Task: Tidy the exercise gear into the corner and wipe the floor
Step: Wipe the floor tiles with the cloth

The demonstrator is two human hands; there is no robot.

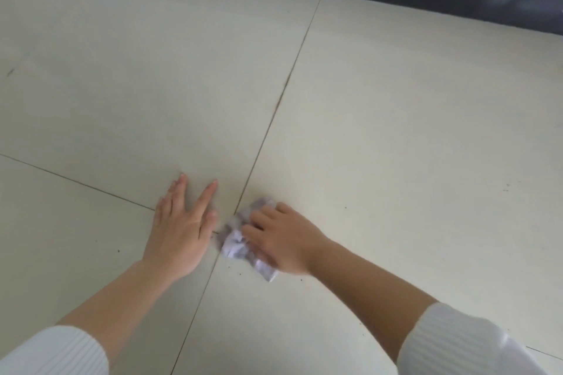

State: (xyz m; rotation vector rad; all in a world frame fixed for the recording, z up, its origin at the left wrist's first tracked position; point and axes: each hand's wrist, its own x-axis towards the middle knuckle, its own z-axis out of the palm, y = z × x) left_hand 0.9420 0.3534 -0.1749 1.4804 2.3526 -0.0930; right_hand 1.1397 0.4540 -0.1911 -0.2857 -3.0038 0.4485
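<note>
Evidently mid-wipe, the right hand [283,240] is gripping a crumpled rag [236,246] in curled fingers beside the spread fingers of the left hand [179,228], probably needing fresh floor [396,131] beyond its fingertips next.

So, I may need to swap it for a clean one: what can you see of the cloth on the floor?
The cloth is a small crumpled rag, pale lilac-white, seemingly thin soft fabric. It lies bunched on the cream tiled floor at a crossing of grout lines. The right hand covers its middle, fingers curled onto it, pressing it down; wrinkled ends stick out above and below the hand. Dark specks dot the tile nearby. Blur hides any stains.
</note>
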